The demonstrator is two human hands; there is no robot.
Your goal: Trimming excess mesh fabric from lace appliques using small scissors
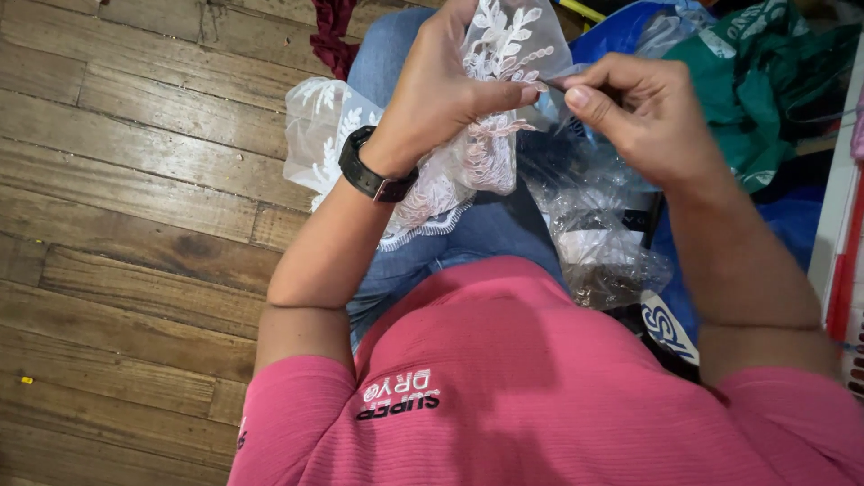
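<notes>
Here, near the top middle of the frame, the left hand [450, 94] holds up a piece of white lace fabric [490, 108] with leaf and flower shapes stitched on it. Its fingers are curled tight around the lace, and the thumb presses on the front. The right hand [643, 112] is just beside it, with thumb and first finger pinched close on something very thin at the edge of the lace. It may be a needle or a thread, but it is too small to tell. The rest of the lace hangs down over the person's lap, on blue jeans [450, 247], toward the left of the frame. A black wristwatch [369, 171] sits on the left wrist. A crinkly clear plastic bag [598, 229] lies under the right hand. Green cloth [765, 81] is piled at the upper right, and the wooden floor [135, 225] fills the left side. The work looks like it is in the middle: the hands are busy at one small spot on the edge, and much of the lace lies loose and untouched.
</notes>
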